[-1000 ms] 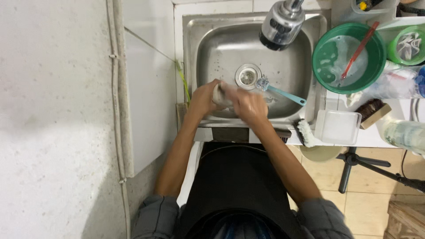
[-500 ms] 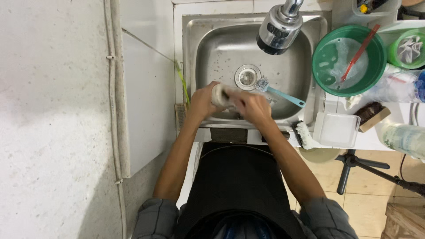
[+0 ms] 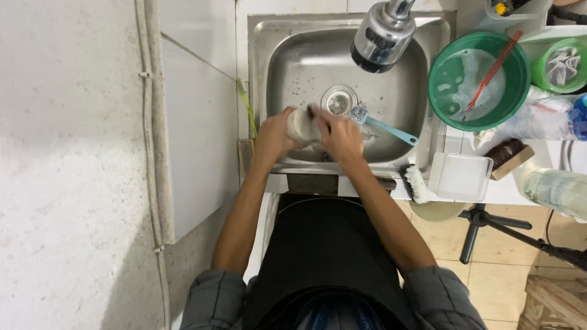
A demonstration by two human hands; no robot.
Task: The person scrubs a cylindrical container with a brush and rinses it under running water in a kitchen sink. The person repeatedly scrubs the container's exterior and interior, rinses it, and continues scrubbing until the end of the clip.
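At the centre of the frame, over the near part of a steel sink (image 3: 278,91), we hold a small pale cup (image 3: 301,125) lying on its side, its open end turned toward the right. Our left hand (image 3: 273,135) wraps around the cup's closed end and wall in a firm grasp; our right hand (image 3: 339,137) is closed at the mouth, fingers curled over what looks like a dark scrubber, though the view is too small for us to be sure.

We judge the cup to be light and rigid, probably wet and soapy, so slippery against bare skin and likely breakable if it drops onto steel. The safest hold is the one shown: palm and fingers spread around the body, not a pinch at the rim.

Just above our hands sits the drain (image 3: 338,99), with a blue-handled brush (image 3: 382,123) lying to its right. A chrome tap (image 3: 384,33) hangs over the basin at upper centre. At upper right stands a green basin (image 3: 510,101) of sudsy water, a red stick (image 3: 494,69) resting inside.
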